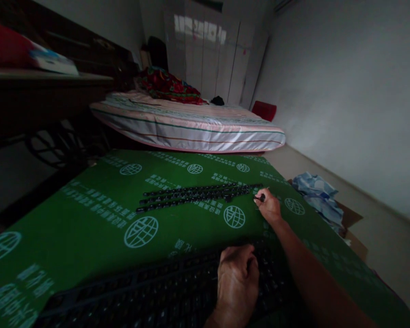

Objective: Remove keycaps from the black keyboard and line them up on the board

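Note:
A black keyboard lies along the near edge of a green board. My left hand rests over the keyboard's right part with its fingers curled closed; whatever they hold, if anything, is hidden. Farther out, my right hand pinches a small black keycap at the right end of several lined-up keycaps. These keycaps form long rows across the middle of the board. One loose-looking dark piece sits just below the rows.
Beyond the board stands a bed with a striped cover and a red patterned blanket. A dark sewing-machine table is at the left. Crumpled blue-white cloth and cardboard lie on the floor at the right.

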The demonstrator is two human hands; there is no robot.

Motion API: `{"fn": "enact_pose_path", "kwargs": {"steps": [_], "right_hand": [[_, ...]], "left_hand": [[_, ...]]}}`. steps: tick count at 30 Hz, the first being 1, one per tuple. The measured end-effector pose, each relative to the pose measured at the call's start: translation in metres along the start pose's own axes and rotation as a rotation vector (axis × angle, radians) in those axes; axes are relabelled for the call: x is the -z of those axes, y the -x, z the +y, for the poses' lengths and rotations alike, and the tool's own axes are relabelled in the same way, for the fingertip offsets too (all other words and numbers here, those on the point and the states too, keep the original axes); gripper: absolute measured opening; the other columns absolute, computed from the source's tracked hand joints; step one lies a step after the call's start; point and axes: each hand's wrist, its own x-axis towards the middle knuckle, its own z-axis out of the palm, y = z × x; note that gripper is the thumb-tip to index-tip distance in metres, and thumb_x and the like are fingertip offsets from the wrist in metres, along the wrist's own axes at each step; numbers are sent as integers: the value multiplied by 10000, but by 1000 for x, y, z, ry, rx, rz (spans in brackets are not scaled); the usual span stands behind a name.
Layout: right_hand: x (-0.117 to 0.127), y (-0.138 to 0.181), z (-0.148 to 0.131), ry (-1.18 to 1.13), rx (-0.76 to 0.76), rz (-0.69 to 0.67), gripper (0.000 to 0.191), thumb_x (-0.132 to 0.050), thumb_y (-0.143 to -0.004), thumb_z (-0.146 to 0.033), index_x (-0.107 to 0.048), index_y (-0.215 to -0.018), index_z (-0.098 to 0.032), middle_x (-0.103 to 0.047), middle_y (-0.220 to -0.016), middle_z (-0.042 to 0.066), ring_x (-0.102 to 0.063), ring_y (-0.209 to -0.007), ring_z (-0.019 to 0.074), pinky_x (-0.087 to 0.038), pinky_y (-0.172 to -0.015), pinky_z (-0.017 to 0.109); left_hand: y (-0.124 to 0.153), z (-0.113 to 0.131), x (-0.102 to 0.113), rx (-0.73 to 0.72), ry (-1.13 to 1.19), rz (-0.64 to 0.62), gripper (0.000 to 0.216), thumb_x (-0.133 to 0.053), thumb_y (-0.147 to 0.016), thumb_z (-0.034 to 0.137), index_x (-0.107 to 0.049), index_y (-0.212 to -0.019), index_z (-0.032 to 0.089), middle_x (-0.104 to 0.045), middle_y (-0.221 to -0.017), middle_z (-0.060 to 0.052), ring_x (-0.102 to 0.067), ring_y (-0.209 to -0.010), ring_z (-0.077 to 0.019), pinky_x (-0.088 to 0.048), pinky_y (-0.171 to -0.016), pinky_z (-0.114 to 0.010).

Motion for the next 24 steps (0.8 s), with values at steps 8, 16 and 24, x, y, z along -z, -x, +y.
{"fn": "enact_pose_path", "kwargs": {"steps": [8,16,24], "right_hand": [[-8,-14,2,55,-8,-3,96,-599,-713,-255,-530,-778,-258,-658,-761,-34,-616,-684,162,-427,-628,253],[-12,-21,-1,118,-38,-4,96,-607,-722,-287,-541,-787,-263,-652,-741,-39,-593,-626,157,-373,-565,238],[-16,-24,1,124,-34,-5,113,-615,-713,-293,-548,-800,-267,-655,-746,-40,-591,-639,155,-364,-563,234]], "left_hand": [[1,0,-1,-22,-11,6,263,-532,-679,56,-699,-833,188,-710,-766,-41,-646,-745,-209,-538,-712,-340],[0,1,0,-46,-9,23,259,-526,-679,54,-700,-826,177,-706,-741,-42,-646,-722,-202,-539,-692,-327],[-1,1,2,-53,-24,14,260,-521,-675,55,-696,-813,190,-703,-726,-36,-646,-715,-203,-536,-679,-323]]}}
